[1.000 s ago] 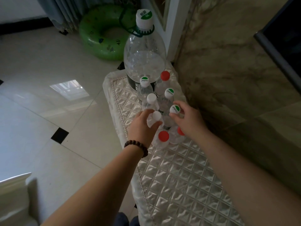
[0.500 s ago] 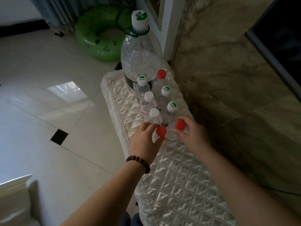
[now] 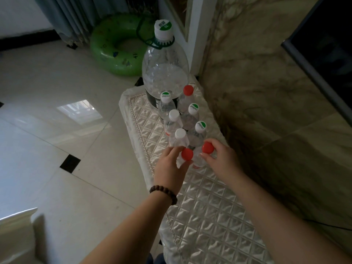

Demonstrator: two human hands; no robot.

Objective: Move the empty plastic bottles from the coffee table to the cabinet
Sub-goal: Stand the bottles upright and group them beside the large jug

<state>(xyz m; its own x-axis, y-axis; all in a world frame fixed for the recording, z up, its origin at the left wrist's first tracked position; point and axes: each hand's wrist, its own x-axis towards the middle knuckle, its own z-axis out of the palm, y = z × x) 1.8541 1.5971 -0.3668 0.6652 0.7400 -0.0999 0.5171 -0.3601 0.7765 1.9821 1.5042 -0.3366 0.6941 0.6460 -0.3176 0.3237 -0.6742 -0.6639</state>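
Several small clear plastic bottles with white, green-and-white and red caps stand in two rows on the cabinet's quilted silver cover. A large clear jug with a green handle ring stands behind them. My left hand wraps the nearest left red-capped bottle from the left side. My right hand holds the neighbouring red-capped bottle just under its cap. Both bottles stand upright at the near end of the rows, touching each other.
A marble wall runs close along the cabinet's right side, with a dark screen above it. A green swim ring lies on the tiled floor by the curtains. White furniture shows at the bottom left.
Both hands drew back from the white- and green-capped bottles to the two nearest red-capped ones and closed on them. The view shifted slightly; the other bottles stayed put.
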